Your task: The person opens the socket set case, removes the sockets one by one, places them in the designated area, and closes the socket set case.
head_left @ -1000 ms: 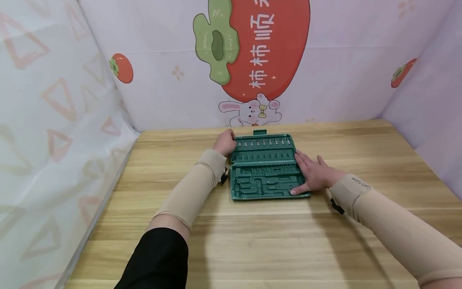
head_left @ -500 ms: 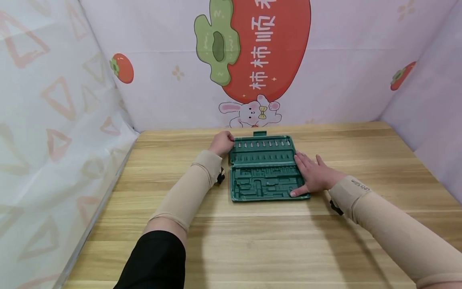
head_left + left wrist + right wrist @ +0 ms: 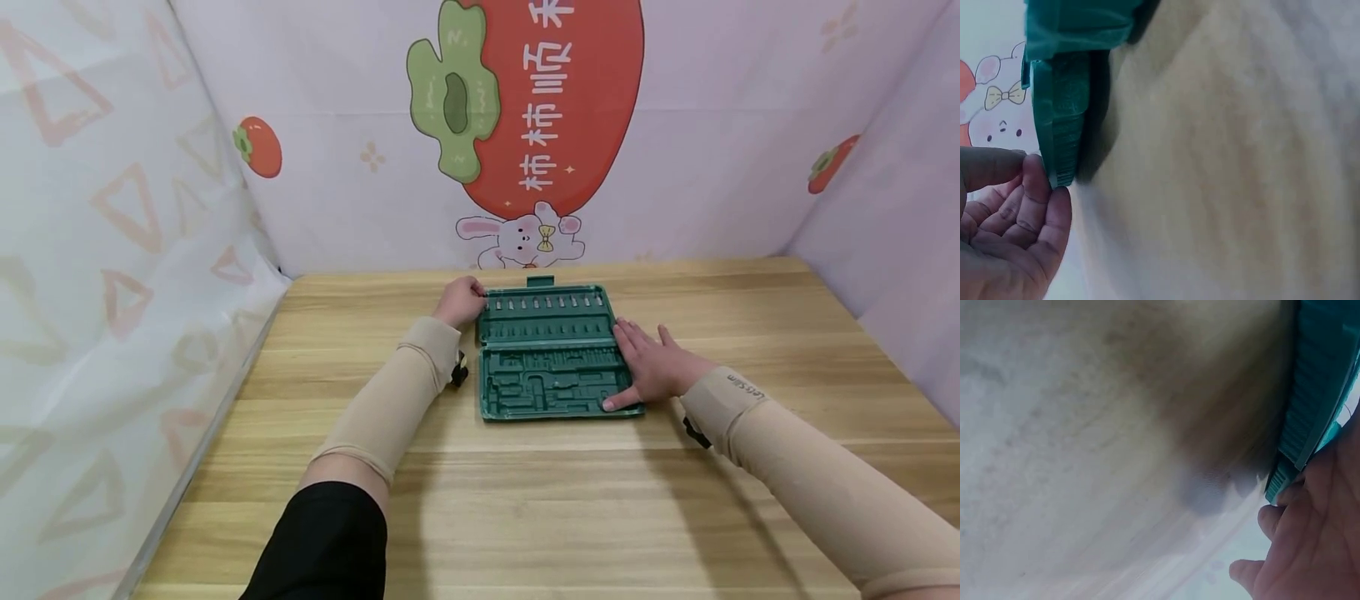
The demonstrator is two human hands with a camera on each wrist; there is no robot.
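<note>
My left hand point(image 3: 459, 302) pinches the far-left corner of the open green tool case point(image 3: 551, 354); my right hand point(image 3: 651, 369), fingers spread, presses its near-right edge.

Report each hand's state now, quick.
Left hand: fingers curled, gripping the far left corner of the green tool case.
Right hand: open, fingers straight, resting flat on the case's right edge.
</note>
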